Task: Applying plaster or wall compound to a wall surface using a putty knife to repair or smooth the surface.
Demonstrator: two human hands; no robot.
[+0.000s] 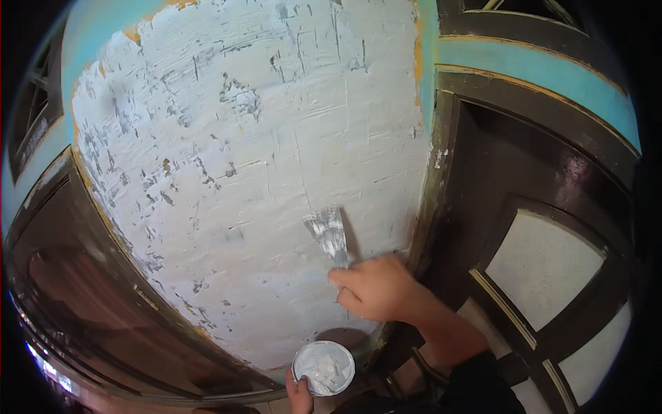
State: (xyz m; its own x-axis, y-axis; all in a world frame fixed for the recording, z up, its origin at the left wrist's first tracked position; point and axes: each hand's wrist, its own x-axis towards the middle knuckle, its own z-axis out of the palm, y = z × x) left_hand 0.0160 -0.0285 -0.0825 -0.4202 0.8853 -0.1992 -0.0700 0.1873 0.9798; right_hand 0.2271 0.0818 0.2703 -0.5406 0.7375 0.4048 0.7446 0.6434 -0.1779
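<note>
My right hand [376, 288] is closed round the handle of a putty knife [329, 231]. Its broad metal blade, smeared with white filler, points up and lies at or very near the wall [331, 159]; actual contact I cannot tell. Below it, my left hand [299, 397] grips the rim of a round white tub [296, 362], thumb over the edge. Soft white putty [327, 371] lies in the tub. The wall carries a whitish coat with scratches, grey pits and rough patches, densest toward the upper left.
A dark wooden door [524, 165] with pale panels stands to the right of the wall. Another dark wooden door or panel [76, 276] is at the left. Turquoise paint [103, 34] with orange-yellow chipped edges borders the whitish area.
</note>
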